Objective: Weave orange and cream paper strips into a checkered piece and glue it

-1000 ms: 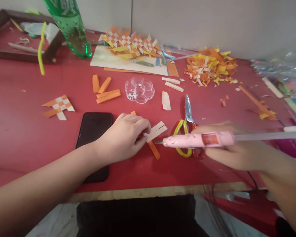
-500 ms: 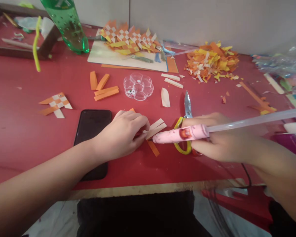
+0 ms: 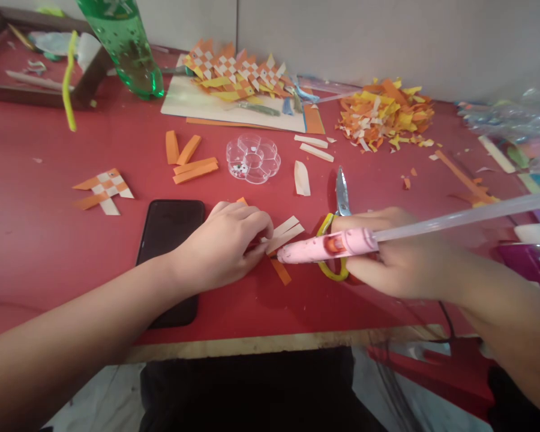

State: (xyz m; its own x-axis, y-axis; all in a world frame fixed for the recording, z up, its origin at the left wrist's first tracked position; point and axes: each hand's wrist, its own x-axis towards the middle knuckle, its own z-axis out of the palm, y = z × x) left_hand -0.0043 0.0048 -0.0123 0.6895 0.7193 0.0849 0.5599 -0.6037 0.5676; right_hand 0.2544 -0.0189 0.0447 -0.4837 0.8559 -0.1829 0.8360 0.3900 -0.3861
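Observation:
My right hand (image 3: 396,252) is closed round a pink glue gun (image 3: 308,247) with a long clear glue stick (image 3: 459,219) in its back end. The gun's nozzle points left and meets the paper strips by my left fingers. My left hand (image 3: 236,243) pinches a small piece of woven paper strips, cream (image 3: 285,233) and orange (image 3: 281,273), against the table; its middle is hidden under the fingers. Yellow-handled scissors (image 3: 342,195) lie partly behind the gun and my right hand. A black phone (image 3: 171,231) lies partly under my left wrist.
A finished paper fish (image 3: 105,189) lies at left, orange strips (image 3: 193,171) and a clear flower-shaped box (image 3: 253,159) farther back. Behind stand a green bottle (image 3: 137,60), several woven fish (image 3: 236,66) on card, and a heap of paper scraps (image 3: 387,114). A dark-framed tray (image 3: 27,93) is at far left.
The glue gun and my right hand have shifted very slightly left. My left hand keeps its hold on the strips.

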